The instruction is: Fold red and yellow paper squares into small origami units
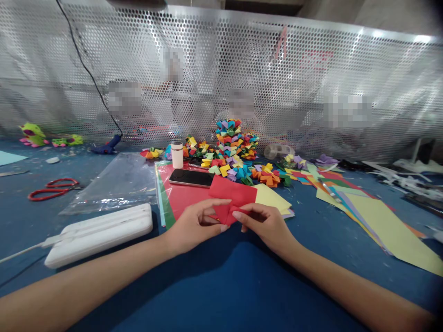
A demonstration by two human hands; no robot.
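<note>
at the frame's centre, the left hand [194, 224] and right hand [265, 222] are pinching a bright red paper sheet [232, 197], partly folded, its long axis running toward upper right

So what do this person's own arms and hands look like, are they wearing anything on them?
Both forearms are bare as far as the picture shows, with no sleeves in view. The left hand and right hand wear no gloves, and I can see no rings, watch or bracelets. The fingernails look short and unpainted.
</note>
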